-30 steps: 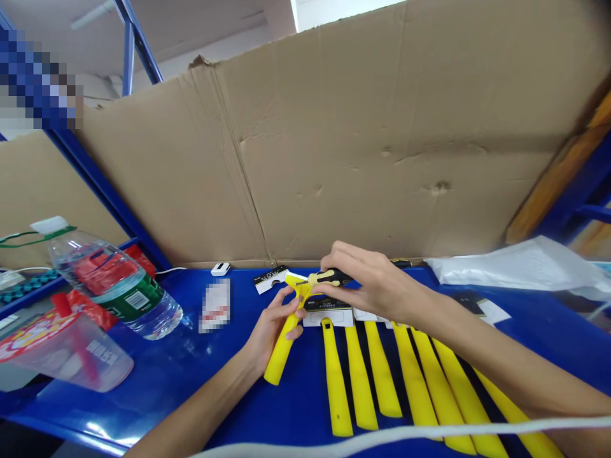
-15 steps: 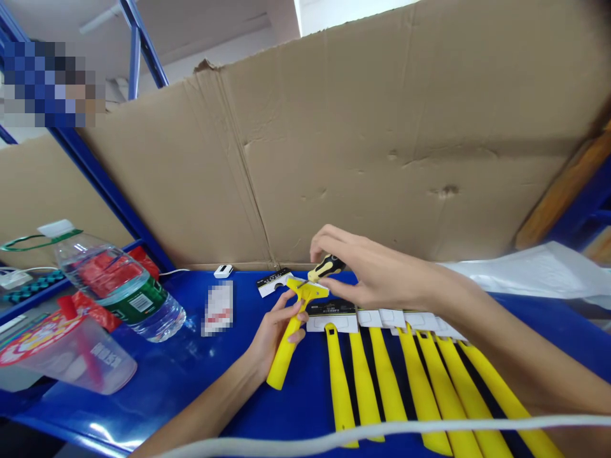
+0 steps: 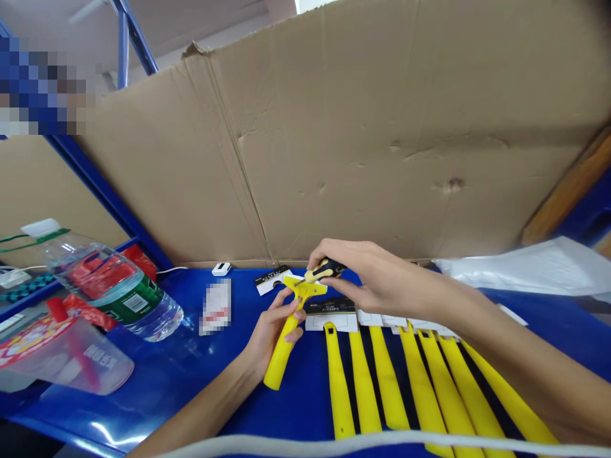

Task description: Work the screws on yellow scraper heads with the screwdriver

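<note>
A yellow scraper (image 3: 280,360) with a wide head is gripped near its neck by my left hand (image 3: 273,331), its handle slanting down toward me. In my right hand (image 3: 365,270) is a short screwdriver (image 3: 321,271) with a black and cream handle, held between thumb and fingers. Its shaft points left at the scraper's head; whether the tip sits in a screw is too small to tell. Several more yellow scraper handles (image 3: 340,388) lie in a row below my right forearm, their heads covered by black and white cards (image 3: 333,306).
At the left stand a tilted water bottle (image 3: 138,296) and a plastic cup (image 3: 107,362) with a red straw. A loose card (image 3: 272,280) and a small white device (image 3: 221,269) lie at the back, before a cardboard wall (image 3: 358,140). A white cable (image 3: 382,440) crosses the front.
My right hand has closed its fingers around the screwdriver handle, which now sits slightly further left against the scraper head. My left hand keeps its hold; the view has shifted a little.
</note>
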Available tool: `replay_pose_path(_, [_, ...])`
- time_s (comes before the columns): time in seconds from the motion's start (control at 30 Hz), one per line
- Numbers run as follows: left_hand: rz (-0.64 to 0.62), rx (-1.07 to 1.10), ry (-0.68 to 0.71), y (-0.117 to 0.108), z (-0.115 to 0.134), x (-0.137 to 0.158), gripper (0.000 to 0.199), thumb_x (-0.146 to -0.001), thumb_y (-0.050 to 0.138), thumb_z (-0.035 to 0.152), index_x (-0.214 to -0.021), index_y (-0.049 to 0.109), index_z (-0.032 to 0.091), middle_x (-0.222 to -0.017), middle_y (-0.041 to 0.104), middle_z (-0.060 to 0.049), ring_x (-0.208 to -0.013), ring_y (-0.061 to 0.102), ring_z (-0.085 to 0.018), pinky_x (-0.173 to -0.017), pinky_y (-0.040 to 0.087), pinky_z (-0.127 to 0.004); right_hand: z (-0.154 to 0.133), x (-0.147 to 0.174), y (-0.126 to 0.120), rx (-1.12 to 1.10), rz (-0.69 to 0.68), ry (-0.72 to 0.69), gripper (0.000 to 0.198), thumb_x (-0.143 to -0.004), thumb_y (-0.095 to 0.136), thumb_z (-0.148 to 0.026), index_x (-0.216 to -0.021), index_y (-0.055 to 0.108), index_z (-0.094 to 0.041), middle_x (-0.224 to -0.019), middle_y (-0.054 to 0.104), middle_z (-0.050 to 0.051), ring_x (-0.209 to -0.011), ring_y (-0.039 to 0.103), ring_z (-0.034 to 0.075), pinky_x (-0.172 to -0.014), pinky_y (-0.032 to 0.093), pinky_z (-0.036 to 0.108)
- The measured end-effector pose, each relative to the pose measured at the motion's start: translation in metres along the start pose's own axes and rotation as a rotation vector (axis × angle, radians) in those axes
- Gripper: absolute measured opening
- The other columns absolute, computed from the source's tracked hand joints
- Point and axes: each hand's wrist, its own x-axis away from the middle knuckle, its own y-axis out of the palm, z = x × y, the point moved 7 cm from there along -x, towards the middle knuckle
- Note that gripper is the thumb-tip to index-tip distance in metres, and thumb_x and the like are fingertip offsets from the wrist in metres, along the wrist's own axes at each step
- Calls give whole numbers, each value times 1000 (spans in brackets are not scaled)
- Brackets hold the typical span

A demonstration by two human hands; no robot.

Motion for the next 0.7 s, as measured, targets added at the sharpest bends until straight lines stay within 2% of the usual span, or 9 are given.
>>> replay_pose_path(0.1, [15,4,-5,0,0,0,56,-77,83,3,-120,56,25,-100,61,-1,-63,58,-6,-36,30,-12,8,-1,2,45,52,7,13,-108,59,-27,-120,59,-23,-115,70,7,-97,67,21,-87,51,36])
replay_pose_path(0.2, [14,-2,-2,0,1,2,59,-77,84,4,-123,55,25,-99,60,0,-63,59,-6,-35,30,-12,15,0,0,72,87,74,21,-108,61,-39,-119,59,-22,-115,70,8,-99,69,23,-88,53,38])
replay_pose_path(0.27, [-3,-7,4,1,1,2,58,-78,84,5,-124,55,25,-99,60,0,-63,59,-6,-36,31,-12,14,1,-3,38,88,80,26,-105,64,-37,-125,57,-22,-124,68,10,-112,68,25,-96,54,40])
replay_pose_path(0.37, [-35,-19,5,3,1,4,55,-79,83,5,-123,56,25,-100,60,0,-64,59,-6,-36,34,-13,7,2,-8,-34,83,8,37,-101,64,-23,-136,53,-24,-141,62,12,-131,61,25,-109,51,42])
replay_pose_path(0.47, [-48,-22,6,4,0,4,55,-79,83,5,-122,56,24,-99,59,0,-64,59,-6,-36,34,-13,6,0,-6,-108,80,-28,25,-101,62,-16,-125,60,-25,-127,71,7,-116,68,21,-100,54,37])
replay_pose_path(0.57, [-29,-21,4,1,0,3,56,-78,84,5,-123,56,24,-97,58,0,-64,59,-6,-36,34,-13,8,-1,-1,-83,100,-38,11,-103,66,-24,-114,63,-23,-110,74,3,-97,70,18,-88,53,33])
replay_pose_path(0.63, [-20,-26,4,0,0,3,55,-77,85,5,-121,57,24,-97,58,0,-64,59,-7,-36,34,-13,9,-1,0,-56,136,-21,16,-104,68,-32,-115,61,-22,-111,73,4,-98,69,18,-88,52,33])
replay_pose_path(0.7, [-17,-26,7,0,0,2,55,-77,85,6,-120,56,24,-99,59,0,-64,59,-6,-36,34,-13,10,0,2,-77,134,10,24,-103,68,-31,-123,58,-22,-120,71,6,-107,68,19,-93,52,34])
